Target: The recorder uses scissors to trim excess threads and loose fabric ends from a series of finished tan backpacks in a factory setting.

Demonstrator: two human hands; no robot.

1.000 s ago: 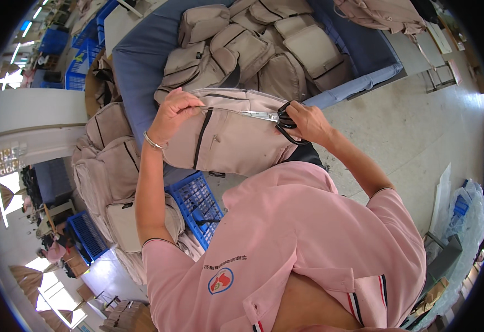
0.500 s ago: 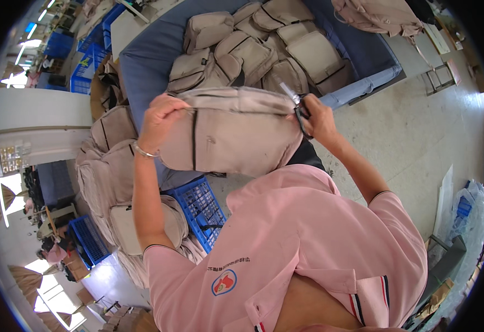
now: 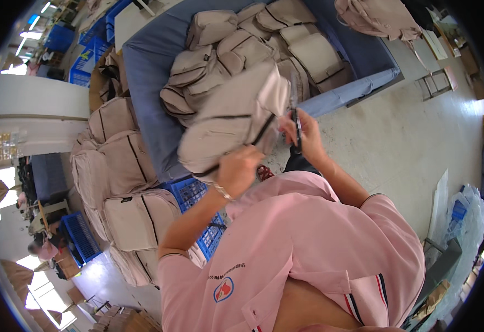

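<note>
With left hand (image 3: 239,167) gripped a beige bag (image 3: 228,113), and with right hand (image 3: 310,137) held black-handled scissors (image 3: 297,130) beside it.

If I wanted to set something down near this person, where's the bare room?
The broadest free patch is the pale floor, bordered by the blue padded bin, the person's right hand and clear plastic wrapping. The bin is crowded with beige bags; at left, another bag pile stands beside a blue crate.

Two hands (image 3: 238,169) holding a beige bag (image 3: 225,113) (blurred) and scissors (image 3: 297,131), more bags (image 3: 246,48) in a blue bin (image 3: 146,88)
</note>
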